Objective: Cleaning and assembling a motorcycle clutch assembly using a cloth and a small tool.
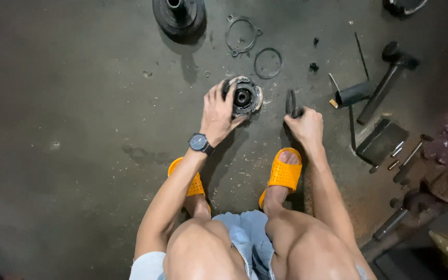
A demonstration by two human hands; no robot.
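Dark, oil-stained concrete floor (79, 129), littered with grit and shop parts; the person squats over it in orange slippers (284, 173).

Item 1: round metal hub assembly (245, 96), black bore at centre, resting on the floor toward the far edge, just ahead of the knees. The left hand (218, 115) lies against its left side, fingers spread and curved round the rim, steadying rather than lifting; a dark wristwatch (200, 142) sits on that wrist.

Item 2: dark ring-shaped part (291, 102), stood on edge just right of the hub, apart from it. The right hand (305, 126) pinches its lower edge, fingers pressed together.

Item 3: two loose rings, a lugged gasket plate (242, 35) and a plain thin ring (268, 63), beyond the hub.

Item 4: large black disc with hollow stem (178, 14), far edge.

Item 5: black hammer (390, 72), short black tube (353, 94), flat dark plate (381, 141) and small pins, right side.

Handling note, as a judgement: the hub looks heavy and greasy, so the left grip would do best braced low on the rim, and the ring is best kept square to the bore, clear of floor grit.
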